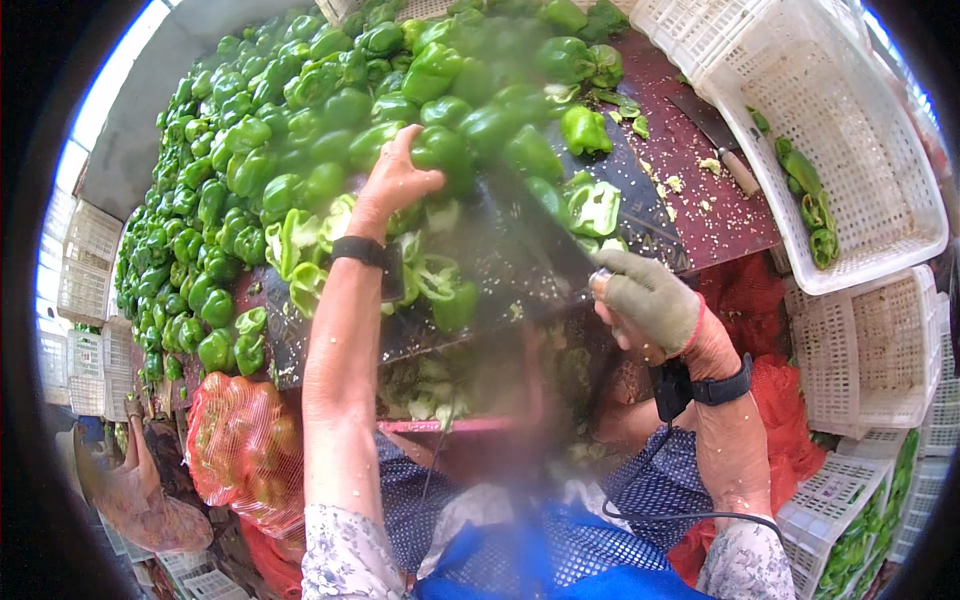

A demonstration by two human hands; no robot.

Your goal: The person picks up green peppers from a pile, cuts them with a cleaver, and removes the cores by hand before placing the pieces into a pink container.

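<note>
My bare left hand is at the near side of a big heap of green bell peppers. Its thumb and forefinger curl about one green bell pepper; the other fingers are hidden. A knitted work glove covers my right hand, which grips the handle of a wide-bladed knife. The dark blade slants up and left over the table, blurred in part. Cut-open pepper pieces lie beyond the blade, and more halves lie near my left wrist.
The dark red tabletop carries scattered seeds and a second knife. A white crate with a few peppers stands at the right, above another crate. A red net bag sits at the left, and a pink-rimmed container below the table edge.
</note>
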